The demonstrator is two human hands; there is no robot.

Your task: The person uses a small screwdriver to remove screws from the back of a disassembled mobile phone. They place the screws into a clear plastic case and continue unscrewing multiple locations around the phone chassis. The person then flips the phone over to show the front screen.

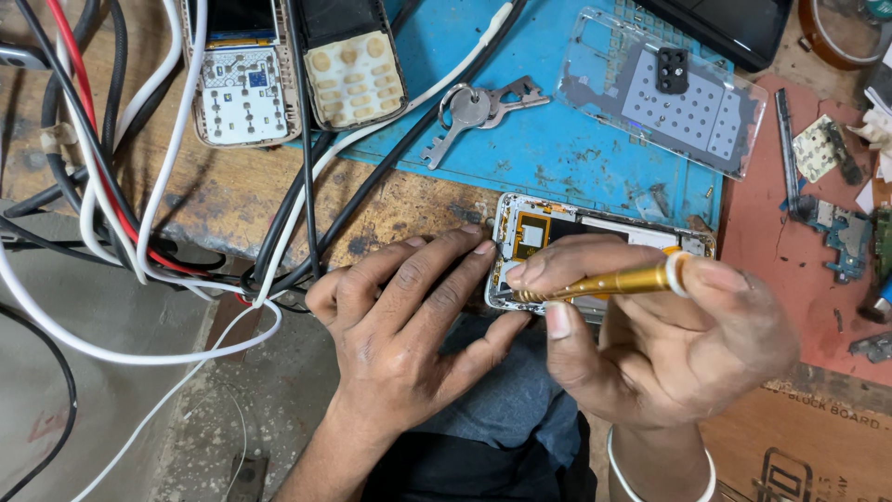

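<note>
We see two bare hands working at the near edge of a worn wooden bench, and we place everything from the opened phone lying there with its back off. The right hand is closed around a gold screwdriver — thumb and forefinger pinch the shaft, another finger caps its end — and the tip meets the phone's near left corner. The left hand lies flat just left of the phone, fingers spread and gripping nothing; its fingertips press against the phone's left edge. Below the phone, between the forearms, shows a lap in blue cloth. A white bangle circles the right wrist.

Left of the phone, a tangle of white, black and red cables runs across the bench and over its edge. Beyond the phone lies a blue mat, and on it a bunch of keys and a clear phone case. Farther off, beyond and to the left, sit two old keypad phones with their fronts removed. Right of the phone, on a reddish pad, lie small circuit boards — the details are too small for us to tell.
</note>
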